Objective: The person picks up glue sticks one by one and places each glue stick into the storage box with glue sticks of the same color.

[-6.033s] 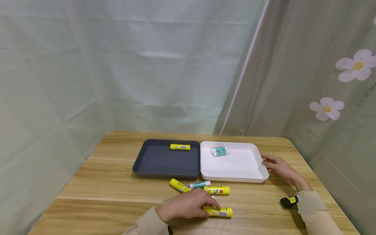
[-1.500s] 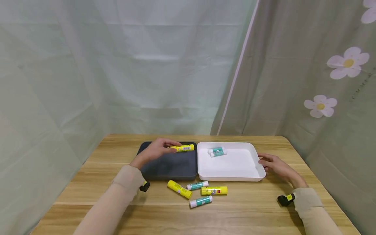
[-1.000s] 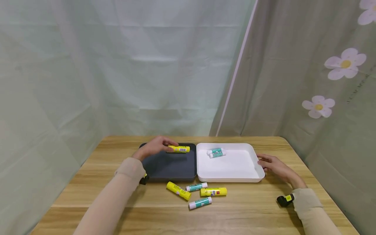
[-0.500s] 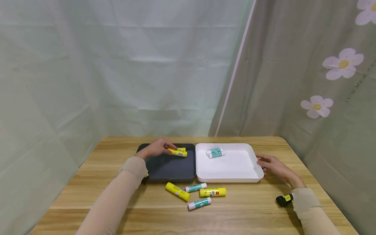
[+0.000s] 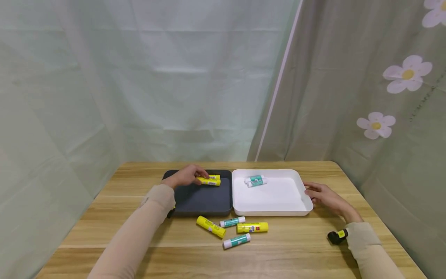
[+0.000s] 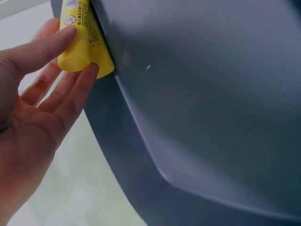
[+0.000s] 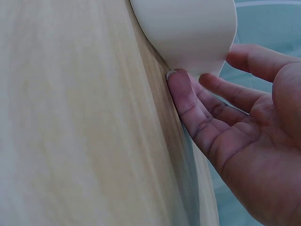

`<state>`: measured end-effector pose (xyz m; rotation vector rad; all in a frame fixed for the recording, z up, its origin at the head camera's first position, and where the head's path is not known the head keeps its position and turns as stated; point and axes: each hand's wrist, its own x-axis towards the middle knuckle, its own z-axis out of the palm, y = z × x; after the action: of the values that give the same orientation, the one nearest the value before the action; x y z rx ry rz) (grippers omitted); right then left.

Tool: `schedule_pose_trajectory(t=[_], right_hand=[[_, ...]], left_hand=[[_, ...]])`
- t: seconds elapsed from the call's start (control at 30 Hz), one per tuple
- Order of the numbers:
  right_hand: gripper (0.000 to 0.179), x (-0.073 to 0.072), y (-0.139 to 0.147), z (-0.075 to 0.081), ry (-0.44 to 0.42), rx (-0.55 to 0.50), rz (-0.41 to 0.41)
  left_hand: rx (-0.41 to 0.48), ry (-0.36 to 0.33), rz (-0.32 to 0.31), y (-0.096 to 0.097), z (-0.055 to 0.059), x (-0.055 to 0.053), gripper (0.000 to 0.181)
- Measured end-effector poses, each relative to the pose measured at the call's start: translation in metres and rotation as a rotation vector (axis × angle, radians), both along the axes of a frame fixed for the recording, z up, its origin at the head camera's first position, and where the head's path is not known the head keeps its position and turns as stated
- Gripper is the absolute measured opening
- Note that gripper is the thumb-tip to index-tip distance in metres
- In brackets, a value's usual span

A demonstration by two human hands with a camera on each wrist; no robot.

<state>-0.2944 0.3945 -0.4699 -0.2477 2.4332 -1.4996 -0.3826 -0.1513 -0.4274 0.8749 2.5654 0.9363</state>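
My left hand (image 5: 186, 176) is over the far part of the dark grey tray (image 5: 198, 205). It pinches a yellow glue stick (image 6: 75, 49), thumb on top and fingers below. Right alongside lies a second yellow glue stick (image 6: 101, 59), against the tray's wall. My right hand (image 5: 327, 197) touches the right end of the white tray (image 5: 275, 199) with its fingertips. In the right wrist view those fingertips meet the tray's outer wall (image 7: 188, 33), low by the tabletop. Two green-and-white glue sticks (image 5: 256, 181) lie together inside the white tray.
In front of the trays, on the wooden table (image 5: 278, 255), lie a slanted yellow glue stick (image 5: 210, 227), another yellow one (image 5: 252, 227), and two green-and-white glue sticks (image 5: 237, 241). A hanging curtain (image 5: 191, 97) closes off the back and sides.
From the near table, my left hand has carried a yellow glue stick into the dark tray and lowered it beside the one there. My right hand has stayed at the white tray.
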Motion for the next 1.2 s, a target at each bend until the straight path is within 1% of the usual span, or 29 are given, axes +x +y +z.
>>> schedule_pose_trajectory(t=[0.13,0.33,0.43,0.57,0.73,0.83,0.9,1.07,1.2], right_hand=[[0.067,-0.0002,0.0001,-0.0001,-0.002,-0.003,-0.002],[0.067,-0.0001,-0.0001,0.0004,-0.003,-0.009,-0.001],[0.068,0.0001,-0.0004,0.0009,-0.004,-0.001,-0.002],[0.068,0.0000,-0.0006,0.0012,-0.006,0.012,-0.002],[0.068,-0.0004,-0.0002,0.0012,-0.004,0.014,0.001],[0.068,-0.0006,0.0001,0.0009,-0.006,0.005,0.003],[0.069,-0.0008,0.0002,0.0005,-0.007,0.003,0.004],[0.069,-0.0015,0.0004,-0.0006,-0.004,0.005,0.003],[0.068,-0.0016,0.0011,-0.0015,0.001,0.006,0.002]], left_hand=[[-0.033,-0.001,0.013,0.0006,-0.0020,-0.0011,0.032],[-0.095,0.038,0.032,0.0012,-0.0044,-0.0018,0.032],[-0.113,0.042,0.043,0.0015,-0.0049,-0.0010,0.033],[-0.131,0.058,0.053,0.0015,-0.0031,0.0009,0.032],[-0.140,0.083,0.050,0.0011,0.0009,0.0022,0.030],[-0.132,0.084,0.050,0.0007,0.0027,0.0032,0.029],[-0.115,0.073,0.055,0.0008,0.0035,0.0041,0.028],[-0.028,0.029,0.055,0.0023,0.0034,0.0045,0.027],[0.019,0.017,0.048,0.0029,0.0032,0.0046,0.025]])
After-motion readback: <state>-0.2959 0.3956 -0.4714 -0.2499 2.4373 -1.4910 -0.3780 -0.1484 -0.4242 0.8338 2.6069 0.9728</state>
